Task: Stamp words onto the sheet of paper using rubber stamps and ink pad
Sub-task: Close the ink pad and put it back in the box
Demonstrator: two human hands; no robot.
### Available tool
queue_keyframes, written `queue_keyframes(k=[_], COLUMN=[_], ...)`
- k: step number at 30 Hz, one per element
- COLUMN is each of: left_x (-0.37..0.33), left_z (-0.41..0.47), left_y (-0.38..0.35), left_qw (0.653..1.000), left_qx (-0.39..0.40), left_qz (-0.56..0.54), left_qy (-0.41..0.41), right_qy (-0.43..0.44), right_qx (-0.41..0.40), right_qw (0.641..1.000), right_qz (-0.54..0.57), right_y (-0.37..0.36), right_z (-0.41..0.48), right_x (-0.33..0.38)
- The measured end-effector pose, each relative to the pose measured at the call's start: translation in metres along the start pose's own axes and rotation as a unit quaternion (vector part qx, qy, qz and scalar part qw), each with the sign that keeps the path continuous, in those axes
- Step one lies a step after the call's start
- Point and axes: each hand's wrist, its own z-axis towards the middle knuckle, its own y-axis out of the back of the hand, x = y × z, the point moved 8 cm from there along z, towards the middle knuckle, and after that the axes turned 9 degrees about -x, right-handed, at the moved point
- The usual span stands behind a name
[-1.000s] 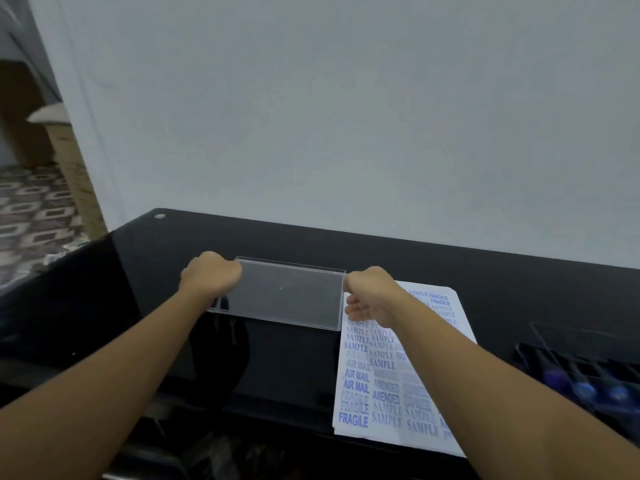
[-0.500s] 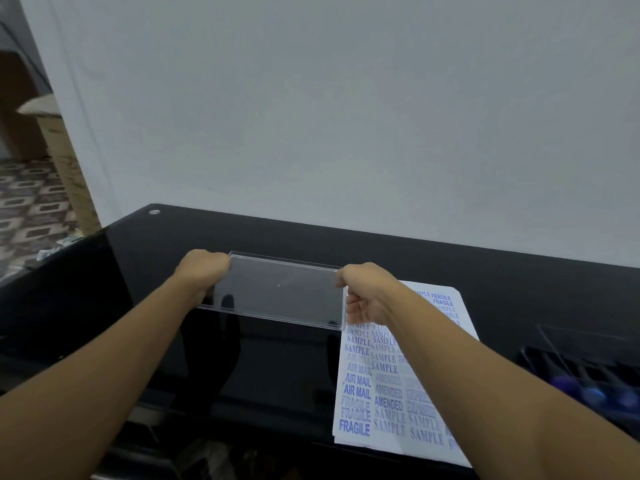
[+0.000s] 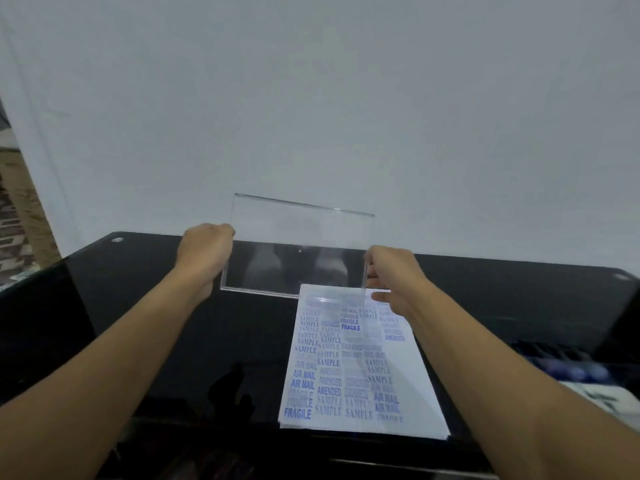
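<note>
A clear plastic lid (image 3: 301, 237) is held up over the back of the black table, tilted towards me. My left hand (image 3: 204, 251) grips its left edge and my right hand (image 3: 391, 275) grips its right edge. Its lower right corner hangs over the top of a white sheet of paper (image 3: 408, 362) that lies on the table and is covered with blue stamped words such as SAMPLE, FRAGILE and AIR MAIL. A black tray (image 3: 540, 351) with blue-topped stamps (image 3: 575, 370) sits at the right edge, blurred. No ink pad can be made out.
The glossy black table (image 3: 156, 341) stands against a plain grey wall (image 3: 311, 98). Patterned floor (image 3: 14, 237) shows past the table's left end. A white object (image 3: 602, 396) lies in front of the stamp tray.
Both hands have raised the clear lid from near the table surface and tilted it upright. It now stands partly in front of the wall and over the sheet's top edge.
</note>
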Motion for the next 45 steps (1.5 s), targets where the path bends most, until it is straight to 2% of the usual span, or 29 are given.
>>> queue_keyframes(k=[4, 9, 15, 21, 30, 33, 36, 40, 45], left_x=[-0.013, -0.025, -0.030, -0.029, -0.034, -0.028, -0.022, -0.014, -0.008], left_z=[-0.037, -0.081, -0.121, -0.157, -0.236, -0.256, -0.274, -0.292, -0.301], left_y=[-0.032, -0.071, -0.112, -0.132, -0.175, -0.200, -0.219, -0.228, -0.235], left_qw=[0.988, 0.939, 0.895, 0.930, 0.937, 0.945, 0.960, 0.971, 0.973], left_qx=[0.071, 0.125, 0.170, 0.204, 0.264, 0.277, 0.267, 0.239, 0.223], left_qz=[-0.123, -0.284, -0.353, -0.245, -0.156, -0.103, -0.038, 0.024, 0.052], left_qy=[0.054, 0.146, 0.214, 0.182, 0.168, 0.138, 0.078, 0.017, -0.014], right_qy=[0.012, 0.017, 0.040, 0.060, 0.023, 0.002, -0.021, -0.043, -0.043], right_qx=[-0.071, -0.127, -0.144, -0.175, -0.217, -0.250, -0.274, -0.255, -0.282], right_qw=[0.995, 0.977, 0.970, 0.979, 0.973, 0.967, 0.962, 0.964, 0.953], right_qz=[0.068, 0.168, 0.194, 0.091, 0.077, 0.040, 0.000, -0.066, -0.100], right_y=[0.062, 0.136, 0.198, 0.243, 0.317, 0.343, 0.369, 0.380, 0.388], right_z=[0.004, 0.010, 0.004, 0.008, 0.014, 0.011, 0.011, 0.022, 0.026], right_x=[0.009, 0.014, 0.014, 0.005, -0.032, -0.047, -0.064, -0.089, -0.101])
